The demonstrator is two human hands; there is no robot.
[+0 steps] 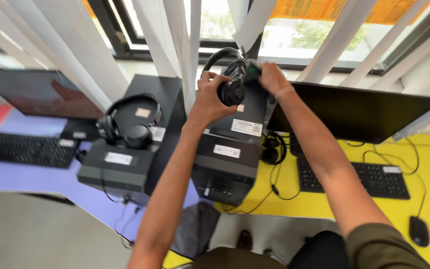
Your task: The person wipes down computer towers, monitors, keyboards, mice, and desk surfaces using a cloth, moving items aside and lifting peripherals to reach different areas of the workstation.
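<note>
Bare forearms, an olive-green short sleeve point(379, 246), dark trousers point(319, 251).

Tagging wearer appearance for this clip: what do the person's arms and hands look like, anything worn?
Both forearms are bare, no gloves. The right arm has a short olive-green sleeve at the upper arm and a thin band at the wrist. The left arm shows no sleeve in view. No rings can be made out on either hand.

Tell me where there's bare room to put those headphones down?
Bare yellow desk lies between the right keyboard and the near edge; purple desk is bare below the left keyboard. Both tower tops are crowded.
</note>
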